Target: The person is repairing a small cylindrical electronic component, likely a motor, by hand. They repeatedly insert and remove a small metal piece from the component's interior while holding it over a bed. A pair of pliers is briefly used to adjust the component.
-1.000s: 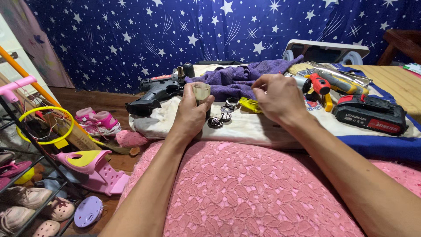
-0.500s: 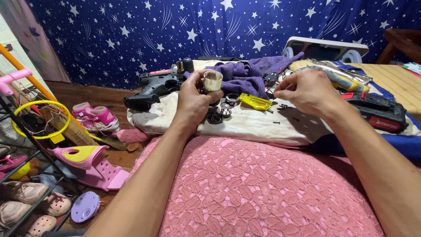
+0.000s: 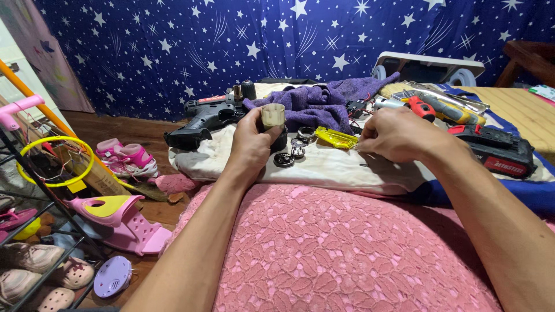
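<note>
A dull, brass-toned metal cylinder (image 3: 273, 116) is being gripped by the left hand (image 3: 250, 144). At its 6 o'clock, small glossy metal gears (image 3: 291, 155) are being cushioned by a matt, creased white cloth (image 3: 324, 167). At 2 o'clock a fuzzy purple towel (image 3: 315, 104) is being shown, and at 9 o'clock a matt black plastic drill body (image 3: 202, 118). The foreground is being covered by rough pink lace (image 3: 341, 248).

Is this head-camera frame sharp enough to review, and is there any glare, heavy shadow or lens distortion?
Head view: light is even and soft, no harsh glare; the left hand and its small cylindrical part are sharp, as is the right hand; wide-angle stretch enlarges the forearms at the lower edge; the shoe rack corner is dimmer.
</note>
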